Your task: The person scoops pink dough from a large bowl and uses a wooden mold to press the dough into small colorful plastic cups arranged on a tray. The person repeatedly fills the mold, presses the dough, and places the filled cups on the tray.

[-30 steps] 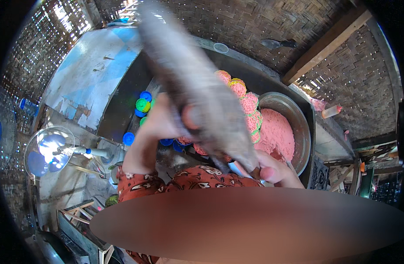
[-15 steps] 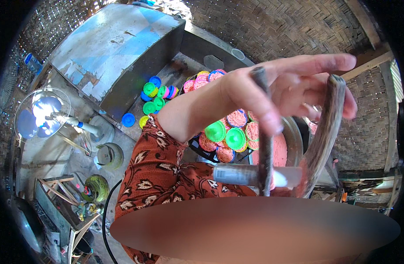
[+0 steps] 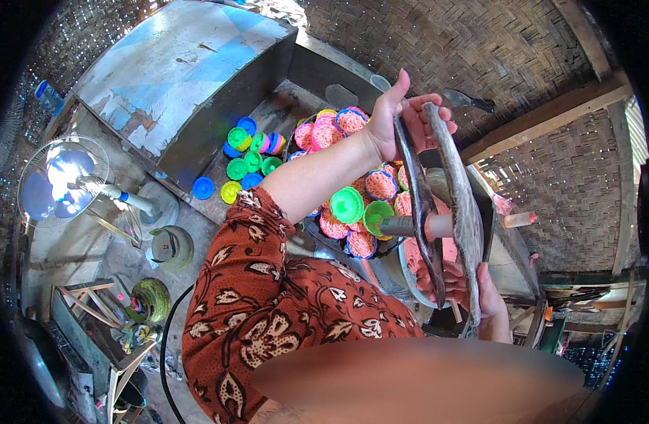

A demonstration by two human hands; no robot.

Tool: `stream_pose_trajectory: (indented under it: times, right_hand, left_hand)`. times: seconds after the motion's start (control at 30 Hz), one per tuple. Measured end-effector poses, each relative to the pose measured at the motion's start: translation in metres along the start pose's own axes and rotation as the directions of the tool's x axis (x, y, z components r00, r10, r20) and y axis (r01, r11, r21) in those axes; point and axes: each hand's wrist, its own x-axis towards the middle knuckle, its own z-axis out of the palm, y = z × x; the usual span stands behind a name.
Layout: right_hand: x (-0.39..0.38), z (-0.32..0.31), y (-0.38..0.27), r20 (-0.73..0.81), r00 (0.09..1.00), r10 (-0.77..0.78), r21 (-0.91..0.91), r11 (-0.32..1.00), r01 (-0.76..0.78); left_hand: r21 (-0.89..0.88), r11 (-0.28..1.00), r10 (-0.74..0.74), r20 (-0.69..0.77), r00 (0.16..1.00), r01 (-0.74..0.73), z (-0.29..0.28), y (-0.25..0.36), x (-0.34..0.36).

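Both hands are on a wooden hand press (image 3: 467,212) with two long bars, one dark and one pale. A grey cylinder (image 3: 397,226) passes through the dark bar toward the pale one. My left hand (image 3: 402,116) holds the far ends, its thumb raised and its fingers curled about the bars. At the near ends, the fingers of my right hand (image 3: 488,297) wrap around the bars. Beneath the press, a round basin (image 3: 408,277) contains pink dough (image 3: 413,253). Beside it are small colored cups filled with pink strands (image 3: 379,185) and bright green cups (image 3: 347,205).
Loose blue, green and yellow cups (image 3: 252,161) lie left of the filled ones, near a peeling blue-and-white box (image 3: 190,63). Further left are a fan (image 3: 67,177), two green gas cylinders (image 3: 151,300) and a black cable (image 3: 163,346). A woven wall (image 3: 437,42) stands beyond.
My left hand has moved away and leftward, from outstretched fingers to a grip on the bars' far ends. The press has shifted lower and left, and my right hand has come into view.
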Motion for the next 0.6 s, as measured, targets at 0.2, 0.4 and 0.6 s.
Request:
stream_pose_trajectory:
  times: [0.2,0.4,0.6]
  right_hand:
    - [0.001,0.004,0.004,-0.030,0.999,0.026,-0.085,0.996,-0.028]
    - [0.020,0.022,-0.014,-0.107,0.993,-0.056,-0.265,0.964,0.026]
    - [0.011,0.024,-0.019,-0.231,0.966,-0.121,-0.295,0.954,0.049]
  left_hand:
    - [0.066,0.995,0.078,-0.024,0.997,-0.077,0.000,0.007,-0.017]
    - [0.151,0.984,0.096,0.020,0.995,-0.098,0.006,0.031,-0.015]
    - [0.147,0.983,0.120,-0.034,0.992,-0.114,0.000,0.016,-0.006]
